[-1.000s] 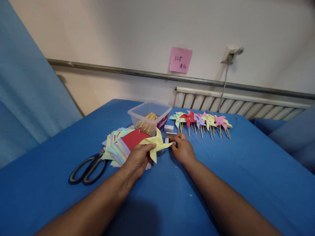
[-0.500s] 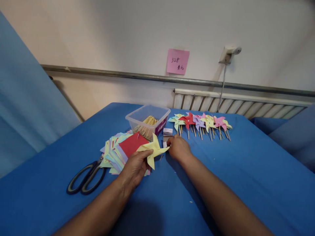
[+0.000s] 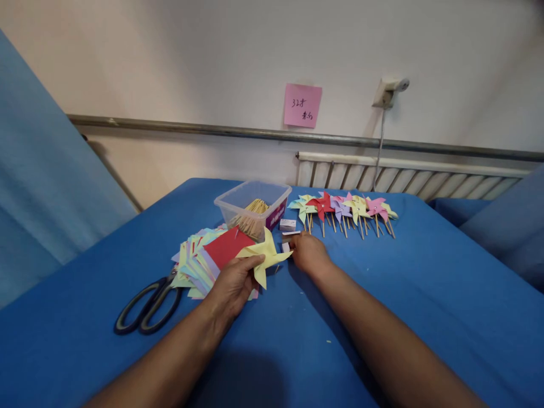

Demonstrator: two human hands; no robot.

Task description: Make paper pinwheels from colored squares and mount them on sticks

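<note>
Left hand (image 3: 236, 281) with fingers (image 3: 255, 260) clamped on a yellow paper pinwheel (image 3: 267, 258), held over the blue-covered desk (image 3: 382, 317) in front of a clear plastic tub (image 3: 227, 212), right hand (image 3: 311, 253) at a small box (image 3: 285, 247), its fingertips hidden so I cannot tell whether they meet.

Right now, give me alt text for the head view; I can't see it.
A left hand holds a yellow pinwheel while the right hand is at a small box on a blue cloth. Scissors, paper and a tub of sticks sit nearby, with more pinwheels behind, to the right.
</note>
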